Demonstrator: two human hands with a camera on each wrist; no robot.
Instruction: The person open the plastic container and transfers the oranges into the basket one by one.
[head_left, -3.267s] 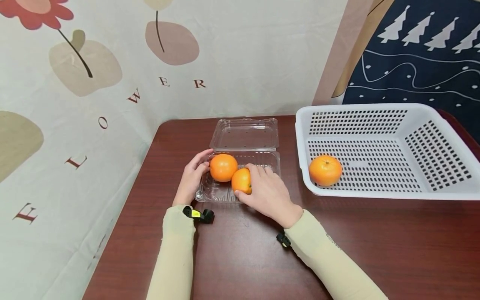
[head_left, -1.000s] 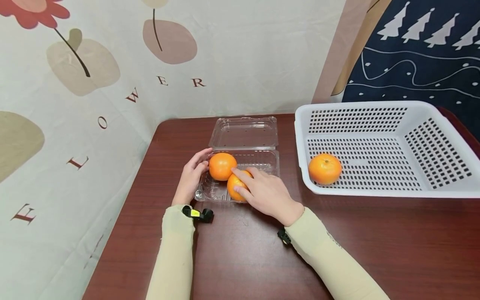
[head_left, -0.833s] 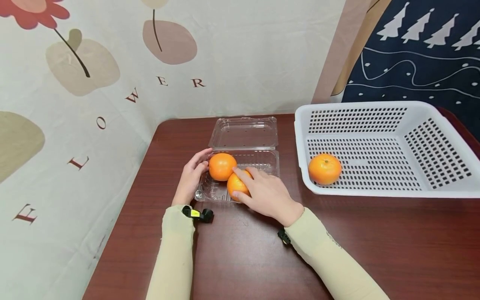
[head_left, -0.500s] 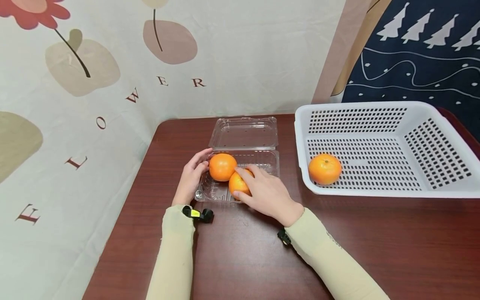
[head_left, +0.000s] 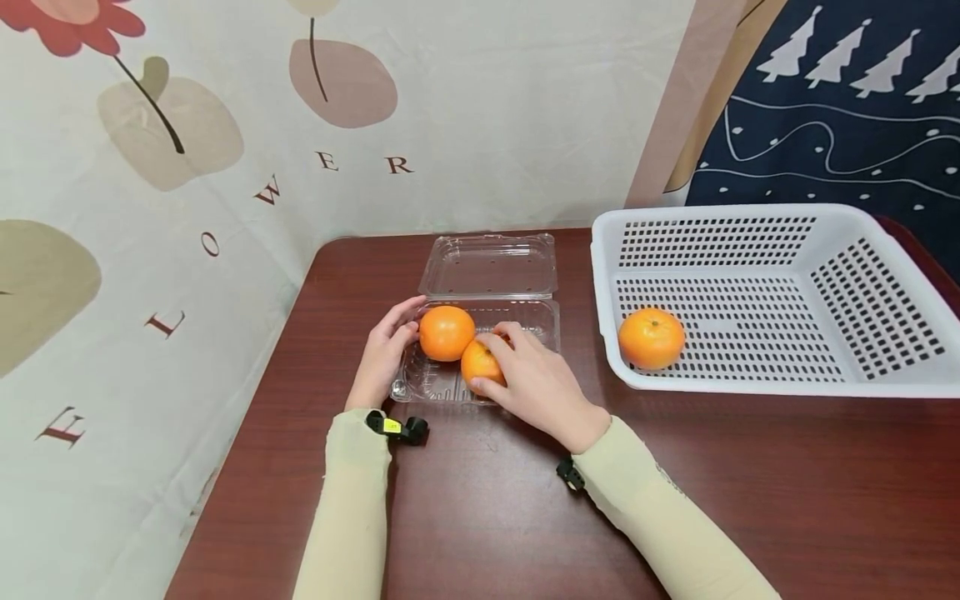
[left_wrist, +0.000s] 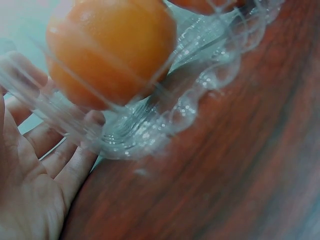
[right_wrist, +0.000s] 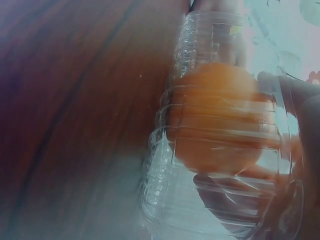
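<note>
1. Cloth (head_left: 300,208), pale and printed with flower shapes and brown letters, is hanging behind the reddish-brown tabletop (head_left: 480,517).
2. The left hand (head_left: 384,354) is resting against the left wall of a clear, ribbed plastic container (head_left: 435,387); its grip is lying relaxed, fingers extended. That thin wall is probably light and flexing easily, so the rim is offering the better hold.
3. A glossy, round orange fruit (head_left: 447,333) is sitting in the container's left part, just beside the left thumb.
4. A clear plastic lid (head_left: 489,267) is lying behind the container.
5. A second round orange fruit (head_left: 480,367) is occupying the container's front middle, next to the first; whether it is bearing on the bottom, I cannot tell.
6. The right hand (head_left: 540,379) is curling its grip around this second fruit. It is likely firm, fairly weighty, smooth enough to slip and prone to bruising; opposite sides of its widest part are suiting a gentle hold.
7. A white, perforated plastic basket (head_left: 712,387) is standing at right, holding a third round orange fruit (head_left: 651,340) near its left wall.
</note>
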